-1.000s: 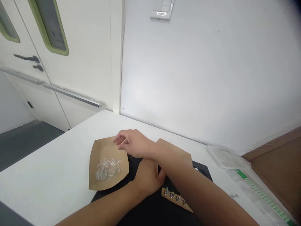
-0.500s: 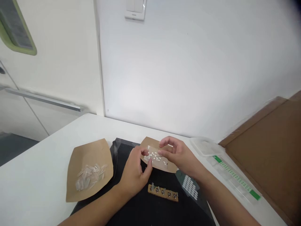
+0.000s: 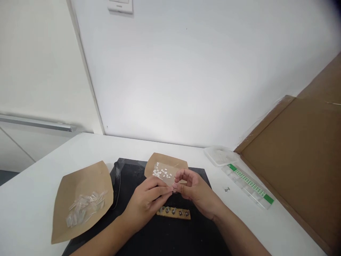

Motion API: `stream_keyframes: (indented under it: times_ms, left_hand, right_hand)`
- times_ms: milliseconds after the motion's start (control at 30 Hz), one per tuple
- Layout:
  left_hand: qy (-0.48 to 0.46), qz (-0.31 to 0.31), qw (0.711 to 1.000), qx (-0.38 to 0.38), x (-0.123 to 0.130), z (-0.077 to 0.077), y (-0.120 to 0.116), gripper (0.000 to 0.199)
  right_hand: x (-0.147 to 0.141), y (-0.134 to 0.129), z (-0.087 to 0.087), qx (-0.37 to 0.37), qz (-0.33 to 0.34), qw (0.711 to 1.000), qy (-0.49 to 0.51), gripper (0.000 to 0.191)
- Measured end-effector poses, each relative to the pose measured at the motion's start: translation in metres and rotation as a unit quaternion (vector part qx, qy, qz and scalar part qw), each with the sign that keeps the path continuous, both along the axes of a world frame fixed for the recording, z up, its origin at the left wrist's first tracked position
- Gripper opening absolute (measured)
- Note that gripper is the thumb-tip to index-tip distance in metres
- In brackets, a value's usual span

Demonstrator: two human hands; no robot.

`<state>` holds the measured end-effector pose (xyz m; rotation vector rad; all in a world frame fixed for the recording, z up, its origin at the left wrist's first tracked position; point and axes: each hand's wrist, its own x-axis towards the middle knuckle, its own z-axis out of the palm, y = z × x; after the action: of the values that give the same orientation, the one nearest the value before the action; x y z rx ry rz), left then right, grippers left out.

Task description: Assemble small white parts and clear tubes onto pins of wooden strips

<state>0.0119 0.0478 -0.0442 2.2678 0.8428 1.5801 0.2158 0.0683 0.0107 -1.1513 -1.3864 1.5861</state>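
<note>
My left hand (image 3: 150, 197) and my right hand (image 3: 194, 189) meet at the fingertips above the black mat (image 3: 170, 236). Both are pinched closed; whatever sits between the fingers is too small or hidden to make out. Just below them lies a narrow tan strip (image 3: 177, 215) with several small metal pieces set along it, its left end partly covered by my left hand. Behind my fingertips is a brown paper tray (image 3: 154, 158) holding small white pieces (image 3: 165, 173) on a clear sheet.
At left, another brown paper tray (image 3: 70, 183) holds clear plastic pieces (image 3: 86, 206). To the right are a small metal part (image 3: 227, 190), a clear plastic case with a green-ended label (image 3: 250, 185) and a translucent lid (image 3: 220, 156). A brown board (image 3: 290, 153) stands along the right side.
My hands, apart over the white pieces before, have come together at the fingertips nearer to me. The view has swung right, and the white-dotted sheet is now hidden behind my right hand and arm.
</note>
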Motion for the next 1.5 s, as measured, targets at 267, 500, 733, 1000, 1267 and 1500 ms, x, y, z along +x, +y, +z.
stream_keyframes:
  times_ms: [267,500,733,1000,1267,1500]
  left_hand:
    - [0.004,-0.009,0.999,-0.032,-0.005,-0.005,0.003,0.015]
    - [0.01,-0.006,0.999,-0.03,-0.006,-0.003,0.004,0.01]
    - [0.175,0.16,0.971,0.005,-0.011,0.002,0.005,0.022]
    - [0.428,0.451,0.764,-0.171,-0.038,0.026,-0.004,0.043]
    - [0.486,0.456,0.699,-0.26,-0.038,0.025,-0.008,0.044]
    - [0.475,0.417,0.697,-0.338,-0.035,0.018,0.007,0.017]
  right_hand:
    - [0.009,-0.003,0.001,0.055,0.119,0.991,-0.023,0.029]
    - [0.008,-0.004,-0.011,0.144,0.088,0.982,-0.083,0.02]
    - [0.01,0.005,-0.027,0.256,-0.01,0.954,-0.156,0.008]
    - [0.023,0.016,-0.038,0.329,-0.086,0.924,-0.174,0.027]
    - [0.028,0.014,-0.034,0.471,-0.027,0.845,-0.253,0.013]
    - [0.033,0.015,-0.035,0.516,-0.024,0.808,-0.283,0.014]
